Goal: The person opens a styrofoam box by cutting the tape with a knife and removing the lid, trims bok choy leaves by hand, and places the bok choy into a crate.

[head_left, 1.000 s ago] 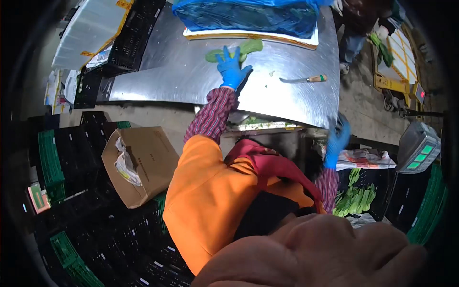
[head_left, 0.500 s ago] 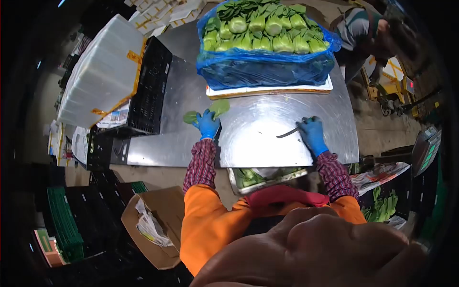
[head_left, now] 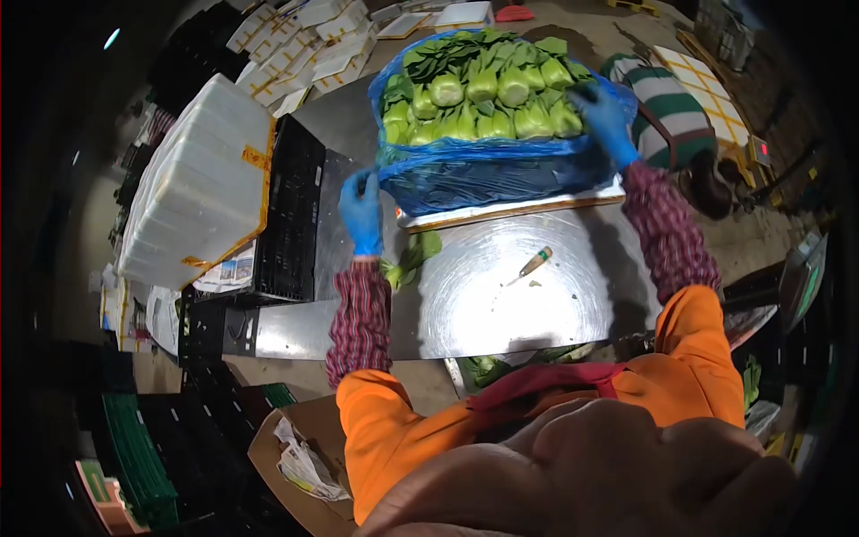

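Observation:
Rows of bok choy [head_left: 483, 87] fill a blue plastic bag [head_left: 501, 170], which rests on a white foam box lid [head_left: 528, 205] on the steel table. My left hand [head_left: 361, 213], in a blue glove, is raised beside the bag's left edge, fingers apart. At the right end of the bok choy, my gloved right hand [head_left: 605, 123] reaches over the bag's rim with fingers spread; its contact with the bag is unclear. A small knife [head_left: 535, 261] with a wooden, green-ended handle lies on the table. Loose bok choy leaves [head_left: 413, 256] lie near my left wrist.
A black crate [head_left: 293, 206] and white foam boxes [head_left: 192, 183] stand at the left. Another person [head_left: 667, 112] bends down beyond the table's right side. A cardboard box [head_left: 268, 443] sits below left, and a scale [head_left: 805, 277] stands at right.
Both hands have moved forward to the sides of the blue bag. My right hand has let go of the knife, and my left hand has let go of the leaves. The view has shifted.

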The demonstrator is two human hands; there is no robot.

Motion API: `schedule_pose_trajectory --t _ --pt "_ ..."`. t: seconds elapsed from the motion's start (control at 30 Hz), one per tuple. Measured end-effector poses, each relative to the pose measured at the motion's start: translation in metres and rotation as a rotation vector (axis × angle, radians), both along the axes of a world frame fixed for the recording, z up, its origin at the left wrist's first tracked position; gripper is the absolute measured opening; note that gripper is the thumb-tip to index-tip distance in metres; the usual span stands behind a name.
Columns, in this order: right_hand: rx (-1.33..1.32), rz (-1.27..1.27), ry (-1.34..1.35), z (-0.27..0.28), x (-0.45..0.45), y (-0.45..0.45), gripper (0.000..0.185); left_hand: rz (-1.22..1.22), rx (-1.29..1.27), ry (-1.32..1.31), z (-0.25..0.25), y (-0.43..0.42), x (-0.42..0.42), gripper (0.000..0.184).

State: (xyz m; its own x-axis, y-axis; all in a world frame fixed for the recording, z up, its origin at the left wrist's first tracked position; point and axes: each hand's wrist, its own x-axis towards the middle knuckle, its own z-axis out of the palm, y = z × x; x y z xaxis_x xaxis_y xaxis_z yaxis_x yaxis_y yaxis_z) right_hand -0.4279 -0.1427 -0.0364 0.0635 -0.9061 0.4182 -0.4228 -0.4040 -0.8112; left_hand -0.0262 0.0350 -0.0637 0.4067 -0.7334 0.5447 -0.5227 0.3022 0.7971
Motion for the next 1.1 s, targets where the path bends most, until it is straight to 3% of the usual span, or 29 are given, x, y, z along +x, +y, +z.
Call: schedule_pose_trajectory --t 0.07,0.17,0.33,0.47,0.57,0.6,0.73,0.83,0.9,1.0,1.1 --pt "0.006 0.049 -0.020 0.005 0.001 -0.046 0.043 -0.143 0.063 0.146 0.024 -0.028 0.001 0.020" --pt "0.409 -0.055 0.161 0.034 0.007 -0.073 0.053 -0.211 0.209 0.353 0.042 -0.077 -0.005 0.027" --pt "0.304 0.220 0.186 0.016 0.007 -0.116 0.067 -0.171 0.498 0.526 0.032 -0.155 -0.010 0.037" --pt "0.490 0.158 0.340 0.041 0.016 -0.116 0.075 -0.139 0.797 0.243 0.026 -0.203 -0.008 0.048" --pt "0.139 0.084 0.418 0.032 0.028 -0.135 0.072 -0.233 0.575 0.214 0.011 -0.232 -0.005 0.048" --pt "0.144 0.082 0.423 0.029 0.030 -0.139 0.072 -0.271 0.468 0.204 0.004 -0.239 -0.004 0.047" --pt "0.240 0.010 0.167 0.036 0.042 -0.111 0.062 -0.398 0.481 0.345 0.022 -0.224 -0.025 0.057" --pt "0.715 0.296 -0.537 0.047 0.032 -0.081 0.055 -0.390 0.563 0.204 0.037 -0.222 -0.023 0.054" --pt "0.688 0.343 -0.565 0.044 0.033 -0.076 0.053 -0.389 0.599 0.136 0.035 -0.231 -0.017 0.053" --pt "0.637 0.434 -0.622 0.045 0.035 -0.072 0.048 -0.304 0.390 0.040 0.027 -0.246 -0.007 0.045" --pt "0.756 0.397 -0.493 0.055 0.045 -0.068 0.048 -0.284 0.235 -0.005 0.022 -0.257 0.006 0.043"
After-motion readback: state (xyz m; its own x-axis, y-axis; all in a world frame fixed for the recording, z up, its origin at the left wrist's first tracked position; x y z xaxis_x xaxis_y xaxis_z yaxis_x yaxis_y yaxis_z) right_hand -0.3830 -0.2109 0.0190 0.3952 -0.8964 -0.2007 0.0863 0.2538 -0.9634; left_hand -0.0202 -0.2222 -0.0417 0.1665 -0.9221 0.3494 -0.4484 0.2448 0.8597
